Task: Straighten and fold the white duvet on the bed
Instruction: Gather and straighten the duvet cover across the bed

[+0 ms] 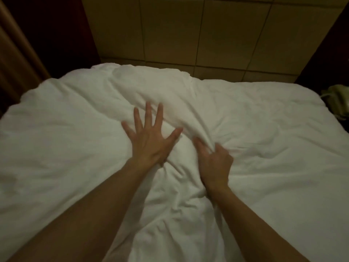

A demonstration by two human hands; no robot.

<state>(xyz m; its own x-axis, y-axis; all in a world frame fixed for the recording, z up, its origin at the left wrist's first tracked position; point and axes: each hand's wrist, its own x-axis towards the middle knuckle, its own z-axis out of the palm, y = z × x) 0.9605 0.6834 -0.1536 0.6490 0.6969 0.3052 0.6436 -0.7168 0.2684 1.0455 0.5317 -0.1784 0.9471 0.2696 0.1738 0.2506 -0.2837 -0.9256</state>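
Note:
The white duvet [66, 129] covers the whole bed, wrinkled and bunched toward the middle. My left hand [149, 138] lies flat on it with fingers spread, pressing the fabric down just left of centre. My right hand [214, 159] sits beside it to the right, its fingers curled round a raised ridge of duvet fabric that runs up and away toward the headboard.
A padded beige headboard [188, 35] stands at the far side of the bed. Dark wall or curtain [28, 44] lies to the left. A pale green object [336, 99] sits off the right edge of the bed on a dark surface.

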